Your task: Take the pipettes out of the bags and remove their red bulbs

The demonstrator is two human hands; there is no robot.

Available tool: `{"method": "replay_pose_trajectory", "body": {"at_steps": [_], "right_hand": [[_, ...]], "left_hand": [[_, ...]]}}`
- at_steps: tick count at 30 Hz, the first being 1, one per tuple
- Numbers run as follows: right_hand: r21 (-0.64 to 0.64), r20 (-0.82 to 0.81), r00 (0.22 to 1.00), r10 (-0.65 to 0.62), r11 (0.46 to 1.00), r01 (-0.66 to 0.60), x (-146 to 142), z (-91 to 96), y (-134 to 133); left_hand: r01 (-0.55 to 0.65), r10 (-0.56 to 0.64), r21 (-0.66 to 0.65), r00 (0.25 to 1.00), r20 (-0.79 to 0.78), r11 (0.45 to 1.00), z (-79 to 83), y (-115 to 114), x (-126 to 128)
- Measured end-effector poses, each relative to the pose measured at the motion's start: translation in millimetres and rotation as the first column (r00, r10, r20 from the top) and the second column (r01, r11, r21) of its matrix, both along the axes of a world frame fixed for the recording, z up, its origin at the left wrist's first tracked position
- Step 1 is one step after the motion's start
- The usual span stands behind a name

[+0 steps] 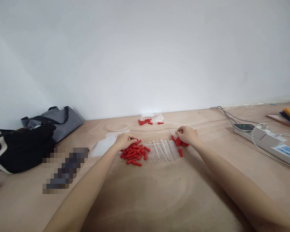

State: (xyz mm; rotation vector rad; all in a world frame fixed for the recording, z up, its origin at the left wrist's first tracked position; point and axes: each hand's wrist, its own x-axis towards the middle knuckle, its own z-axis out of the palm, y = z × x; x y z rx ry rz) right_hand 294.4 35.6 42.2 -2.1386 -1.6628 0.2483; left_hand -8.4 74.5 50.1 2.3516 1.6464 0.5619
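Note:
Over the back edge of a pile of red rubber bulbs (132, 154), my left hand (124, 141) has its fingers curled together, with a bulb at the fingertips. A row of thin clear tubes (163, 152) lies side by side to the right of the pile. Past the row's right end, my right hand (187, 135) is closed at a small bunch of tubes fitted with red bulbs (177, 141). Their thin ends stick out up and to the left; its fingers partly hide them. One red bulb (180, 152) lies below that hand.
White plastic bags (102, 145) lie left of the pile. Near the wall sit more red bulbs (145, 121) and a clear bag (152, 116). A power strip (268, 145) with cables is on the right; a black bag (26, 148) and a striped bag (65, 120) stand left.

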Motion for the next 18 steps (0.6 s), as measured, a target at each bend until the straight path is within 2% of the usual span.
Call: {"method": "replay_pose_trajectory", "body": {"at_steps": [2, 4, 7, 9, 11, 12, 15, 18], "right_hand": [[-0.044, -0.002, 1.000, -0.002, 0.999, 0.002, 12.0, 1.8, 3.8], [-0.084, 0.000, 1.000, 0.010, 0.996, -0.010, 19.7, 1.1, 5.7], [-0.138, 0.008, 1.000, 0.021, 0.990, -0.020, 23.0, -0.8, 6.3], [-0.161, 0.017, 1.000, 0.022, 0.987, -0.019, 22.0, -1.3, 6.5], [-0.188, 0.025, 0.999, 0.025, 0.982, -0.020, 20.4, -1.5, 6.9], [-0.202, 0.025, 0.999, 0.028, 0.979, -0.022, 19.6, -1.8, 7.2], [-0.231, 0.011, 0.999, 0.032, 0.973, -0.029, 17.6, -3.5, 7.7], [-0.244, -0.040, 0.998, 0.040, 0.969, -0.048, 17.1, -5.0, 6.7]], "left_hand": [[0.015, -0.015, -0.022, 1.000, -0.018, 1.000, 1.6, 6.7, 4.3], [-0.002, 0.002, 0.010, 1.000, -0.011, 1.000, 2.7, 5.6, 7.8], [-0.081, 0.076, 0.135, 0.996, 0.042, 0.987, 1.6, -12.2, 13.6], [-0.144, 0.123, 0.280, 0.988, 0.092, 0.949, -3.4, -31.9, 17.9], [-0.153, 0.099, 0.511, 0.986, 0.133, 0.846, -11.5, -52.6, 21.5], [-0.122, 0.055, 0.581, 0.990, 0.132, 0.805, -16.1, -61.6, 22.7], [-0.007, -0.078, 0.659, 0.992, 0.099, 0.752, -26.9, -78.5, 24.5], [0.001, -0.107, 0.675, 0.987, 0.116, 0.738, -29.2, -81.6, 25.7]]}}
